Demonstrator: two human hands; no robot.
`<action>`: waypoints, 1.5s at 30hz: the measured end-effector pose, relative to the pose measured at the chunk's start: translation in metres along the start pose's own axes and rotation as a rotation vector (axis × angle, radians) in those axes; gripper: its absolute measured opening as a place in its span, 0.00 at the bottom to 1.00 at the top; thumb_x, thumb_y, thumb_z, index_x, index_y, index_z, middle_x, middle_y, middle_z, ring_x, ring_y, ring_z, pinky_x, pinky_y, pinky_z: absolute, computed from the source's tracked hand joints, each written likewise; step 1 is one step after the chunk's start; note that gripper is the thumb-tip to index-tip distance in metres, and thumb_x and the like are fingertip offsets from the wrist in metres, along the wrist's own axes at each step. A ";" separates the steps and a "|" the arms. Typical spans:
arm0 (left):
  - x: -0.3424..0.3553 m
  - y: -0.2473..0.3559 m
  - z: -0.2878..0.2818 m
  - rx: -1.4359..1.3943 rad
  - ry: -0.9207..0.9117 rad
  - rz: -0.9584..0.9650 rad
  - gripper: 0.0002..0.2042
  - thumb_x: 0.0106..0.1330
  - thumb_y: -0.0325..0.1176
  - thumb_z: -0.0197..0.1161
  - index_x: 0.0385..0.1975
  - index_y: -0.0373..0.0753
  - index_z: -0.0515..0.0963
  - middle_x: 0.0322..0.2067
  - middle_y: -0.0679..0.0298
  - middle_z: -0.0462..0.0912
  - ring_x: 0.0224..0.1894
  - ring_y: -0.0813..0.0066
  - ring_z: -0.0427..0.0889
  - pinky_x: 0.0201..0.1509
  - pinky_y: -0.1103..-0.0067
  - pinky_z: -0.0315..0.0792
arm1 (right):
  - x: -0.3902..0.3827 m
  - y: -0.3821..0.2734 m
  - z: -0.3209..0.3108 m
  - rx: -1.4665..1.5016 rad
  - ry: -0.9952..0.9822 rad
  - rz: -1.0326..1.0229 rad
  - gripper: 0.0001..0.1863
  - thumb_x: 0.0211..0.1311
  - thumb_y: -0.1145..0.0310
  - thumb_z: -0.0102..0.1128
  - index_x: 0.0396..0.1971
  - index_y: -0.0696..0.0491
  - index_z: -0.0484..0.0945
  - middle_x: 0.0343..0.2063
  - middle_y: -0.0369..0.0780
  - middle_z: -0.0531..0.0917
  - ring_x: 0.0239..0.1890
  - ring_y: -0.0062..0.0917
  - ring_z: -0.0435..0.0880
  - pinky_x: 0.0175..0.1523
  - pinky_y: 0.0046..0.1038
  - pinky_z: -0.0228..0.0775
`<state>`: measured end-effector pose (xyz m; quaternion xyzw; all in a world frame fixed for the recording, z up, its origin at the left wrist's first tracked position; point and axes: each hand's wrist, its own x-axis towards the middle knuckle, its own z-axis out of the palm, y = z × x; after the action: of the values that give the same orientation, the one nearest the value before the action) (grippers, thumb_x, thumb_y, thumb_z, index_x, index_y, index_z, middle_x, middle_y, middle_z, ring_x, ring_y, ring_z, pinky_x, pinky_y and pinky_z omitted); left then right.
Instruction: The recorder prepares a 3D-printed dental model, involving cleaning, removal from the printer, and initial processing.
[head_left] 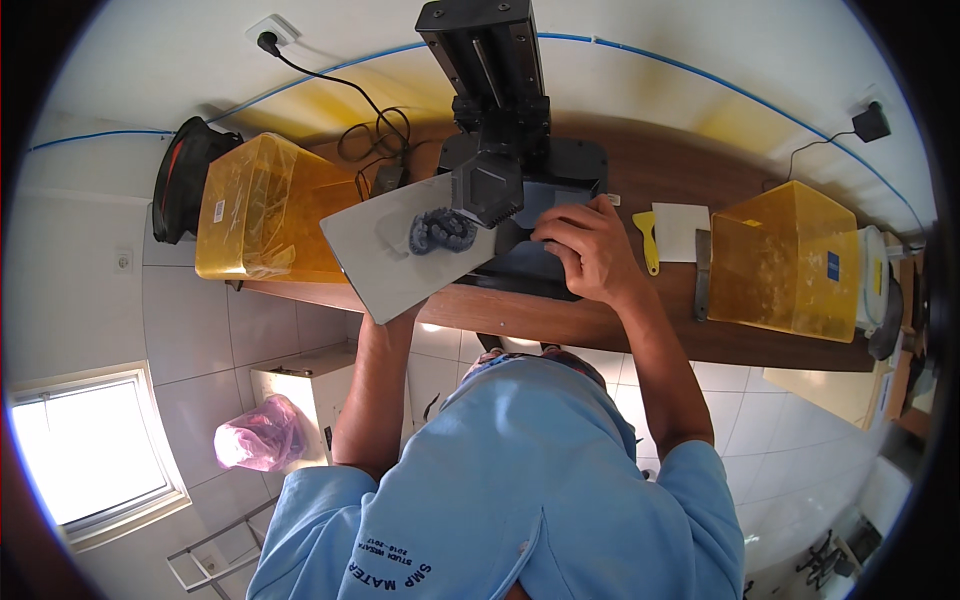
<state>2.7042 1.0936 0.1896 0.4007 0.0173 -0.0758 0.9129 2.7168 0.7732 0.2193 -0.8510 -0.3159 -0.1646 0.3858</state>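
Note:
My left hand (399,314) is under a flat grey plate (375,262) and holds it up at a tilt; its fingers are hidden by the plate. A dark grey-blue piece shaped like a dental arch model (443,231) lies on the plate. My right hand (590,248) is closed, with the fingertips on a small dark scraper (512,237) whose flat end meets the plate's right edge. Over that edge hangs the black, angular head (488,188) of a resin 3D printer (483,60).
The printer's black base (575,160) stands on a brown wooden table (650,310). Amber covers stand at left (240,215) and right (785,260). Near the right one lie a yellow scraper (650,243), a white sheet (682,230) and a broad metal blade (702,275). A black cable (375,130) lies behind.

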 end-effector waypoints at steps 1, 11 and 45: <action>0.002 -0.001 0.000 -0.006 -0.001 0.000 0.27 0.76 0.51 0.55 0.65 0.37 0.72 0.59 0.54 0.80 0.57 0.61 0.84 0.59 0.64 0.84 | 0.003 -0.004 0.000 0.019 0.027 -0.007 0.12 0.50 0.81 0.69 0.32 0.46 0.85 0.38 0.29 0.86 0.39 0.23 0.84 0.47 0.32 0.61; 0.003 -0.003 0.000 -0.066 -0.022 -0.008 0.28 0.76 0.53 0.54 0.65 0.37 0.72 0.60 0.53 0.79 0.58 0.59 0.83 0.60 0.62 0.83 | 0.002 -0.010 -0.002 -0.015 0.041 0.011 0.13 0.48 0.82 0.67 0.31 0.46 0.84 0.38 0.29 0.86 0.37 0.24 0.83 0.47 0.32 0.61; -0.001 0.005 -0.004 -0.308 0.060 -0.155 0.28 0.76 0.56 0.50 0.62 0.40 0.76 0.58 0.56 0.82 0.59 0.57 0.83 0.65 0.55 0.79 | -0.016 -0.039 -0.004 0.254 0.000 0.259 0.16 0.58 0.81 0.67 0.46 0.53 0.85 0.43 0.42 0.80 0.40 0.40 0.86 0.43 0.38 0.82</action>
<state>2.7046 1.1002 0.1906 0.2559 0.0869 -0.1303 0.9539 2.6783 0.7835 0.2348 -0.8289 -0.2221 -0.0721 0.5083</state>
